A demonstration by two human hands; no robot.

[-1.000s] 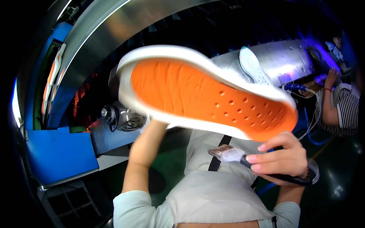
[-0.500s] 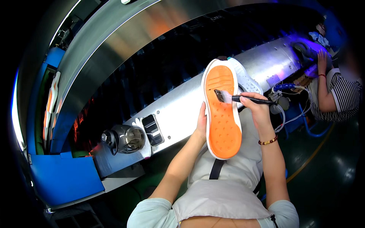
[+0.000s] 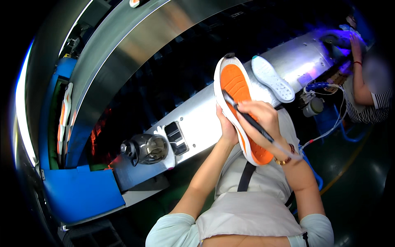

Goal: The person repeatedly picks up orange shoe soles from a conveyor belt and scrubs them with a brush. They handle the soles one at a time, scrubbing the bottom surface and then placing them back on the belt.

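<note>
A shoe sole (image 3: 234, 78), orange inside with a raised white rim, is tilted in front of me above my lap. My left hand (image 3: 227, 128) is closed on its left side, the fingers partly hidden beneath it. In my right hand (image 3: 266, 117) is a black-handled brush (image 3: 253, 122), gripped over the middle of the sole. Its bristle end meets the inner left edge of the white rim. Beyond the sole, a separate pale sole (image 3: 272, 78) with a studded end rests on the metal bench (image 3: 207, 119).
A dark see-through jug (image 3: 151, 149) stands left on the bench beside a black sectioned tray (image 3: 176, 138). A blue box (image 3: 82, 193) is at the far left. At right are a container (image 3: 314, 106) with cables and a co-worker's hand (image 3: 354, 43). A dark recess runs behind the bench.
The brush has moved from the sole's middle to its left rim, and my right hand has turned over the sole. The held sole has tilted and moved clear of the pale one.
</note>
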